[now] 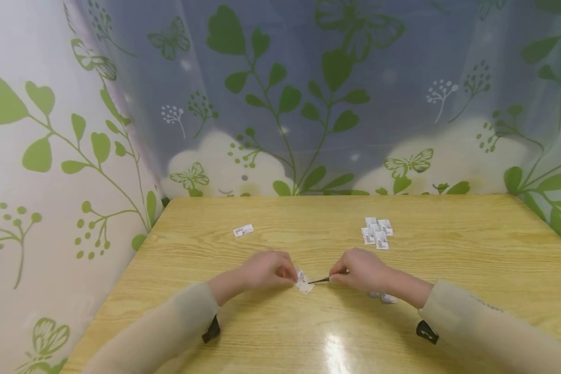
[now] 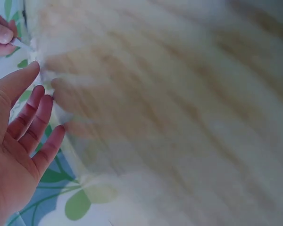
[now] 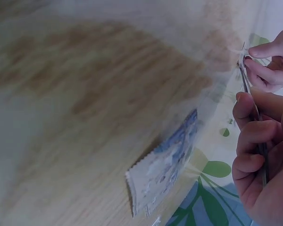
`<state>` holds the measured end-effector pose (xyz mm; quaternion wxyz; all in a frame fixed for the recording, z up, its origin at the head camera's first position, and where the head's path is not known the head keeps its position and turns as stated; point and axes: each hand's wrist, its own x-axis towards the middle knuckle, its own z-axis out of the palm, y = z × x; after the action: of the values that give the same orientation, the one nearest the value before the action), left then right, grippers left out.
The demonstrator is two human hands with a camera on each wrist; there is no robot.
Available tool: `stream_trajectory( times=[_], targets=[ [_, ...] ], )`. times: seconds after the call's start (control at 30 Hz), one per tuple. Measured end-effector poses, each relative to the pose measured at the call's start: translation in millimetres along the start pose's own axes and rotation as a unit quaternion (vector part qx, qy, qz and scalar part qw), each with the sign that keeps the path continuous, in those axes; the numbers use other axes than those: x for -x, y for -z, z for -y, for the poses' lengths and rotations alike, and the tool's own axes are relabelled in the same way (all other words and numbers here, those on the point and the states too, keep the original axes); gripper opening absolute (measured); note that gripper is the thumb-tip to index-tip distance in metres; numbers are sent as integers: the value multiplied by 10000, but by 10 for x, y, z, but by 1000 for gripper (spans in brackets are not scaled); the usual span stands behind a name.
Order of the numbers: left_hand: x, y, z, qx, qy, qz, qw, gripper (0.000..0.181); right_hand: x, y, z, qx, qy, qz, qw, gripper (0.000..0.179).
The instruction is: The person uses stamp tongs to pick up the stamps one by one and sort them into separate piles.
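My right hand (image 1: 361, 270) grips a pair of dark, slim tweezers (image 1: 321, 280), their tips over the white, printed postage stamps (image 1: 305, 286) at the table's middle. Across from it, my left hand (image 1: 270, 270) pinches at the left edge of these stamps with its thumb and fingertips. In the left wrist view, the other fingers of the left hand (image 2: 26, 127) are spread loosely below the thumb. The right wrist view shows the tweezers (image 3: 247, 82) lying along the curled fingers, their points close to the left fingertips.
Several overlapping stamps (image 1: 381, 240) lie at the back right of the wooden table (image 1: 280, 337). A single stamp (image 1: 243, 230) lies at the back left. More stamps (image 1: 388, 298) are partly hidden under the right wrist. A leaf-patterned curtain (image 1: 280, 104) hangs behind the table.
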<state>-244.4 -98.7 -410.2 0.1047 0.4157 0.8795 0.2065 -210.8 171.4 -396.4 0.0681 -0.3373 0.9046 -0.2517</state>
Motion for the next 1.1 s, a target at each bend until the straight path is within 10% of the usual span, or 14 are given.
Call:
stream_trajectory(
  times=[1.1],
  targets=[
    [-46,-38,-32,-262,166,36,9995,10,-187,8,-34,428,94,-12,9990,13]
  ],
)
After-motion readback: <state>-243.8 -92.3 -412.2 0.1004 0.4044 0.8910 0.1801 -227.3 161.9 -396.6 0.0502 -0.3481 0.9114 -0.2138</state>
